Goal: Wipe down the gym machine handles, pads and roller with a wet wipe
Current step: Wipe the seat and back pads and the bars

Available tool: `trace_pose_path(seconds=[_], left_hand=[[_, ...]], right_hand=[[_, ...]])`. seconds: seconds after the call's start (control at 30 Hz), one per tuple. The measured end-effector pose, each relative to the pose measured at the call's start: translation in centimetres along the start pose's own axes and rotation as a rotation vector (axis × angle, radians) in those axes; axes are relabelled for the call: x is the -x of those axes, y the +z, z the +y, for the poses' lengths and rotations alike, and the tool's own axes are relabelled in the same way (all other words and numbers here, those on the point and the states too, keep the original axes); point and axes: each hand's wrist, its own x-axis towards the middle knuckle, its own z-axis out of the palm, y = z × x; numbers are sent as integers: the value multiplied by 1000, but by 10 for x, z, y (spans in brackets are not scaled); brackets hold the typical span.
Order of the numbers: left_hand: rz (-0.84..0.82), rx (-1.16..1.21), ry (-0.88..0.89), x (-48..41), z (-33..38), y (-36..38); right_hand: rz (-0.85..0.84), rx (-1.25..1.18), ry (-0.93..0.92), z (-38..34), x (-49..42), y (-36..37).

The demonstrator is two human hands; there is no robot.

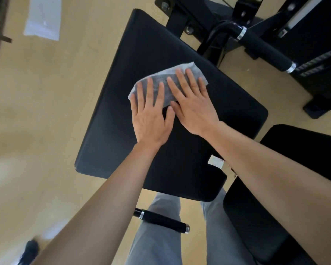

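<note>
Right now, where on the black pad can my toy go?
The pad is bare along its left edge and at its near end beside the white label. The middle is crowded: left hand and right hand press the wipe.

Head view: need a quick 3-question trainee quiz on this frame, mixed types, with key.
1. True or false: the wet wipe lies spread on the large black pad under fingers of both the left hand and the right hand.
2. Which hand holds the upper-right handle? A left, B right, C neither.
3. Fill in: the white packet lies on the ____.
Key: 1 true; 2 C; 3 floor.
</note>
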Motion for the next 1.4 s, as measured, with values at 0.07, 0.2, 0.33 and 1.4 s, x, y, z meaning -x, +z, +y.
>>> trace_pose_path(seconds=[0.07, 0.2, 0.33, 1.4], left_hand=[[9, 4, -33, -27, 6, -5], [27, -23, -45, -82, 4, -21], [35, -24, -91, -123, 8, -34], [-85, -66, 63, 139, -83, 8]], right_hand=[[7, -7, -1, 6, -20, -13], [12, -72, 2, 18, -53, -35], [-7, -101, -11, 25, -83, -51], [4, 10, -76, -90, 109, 49]])
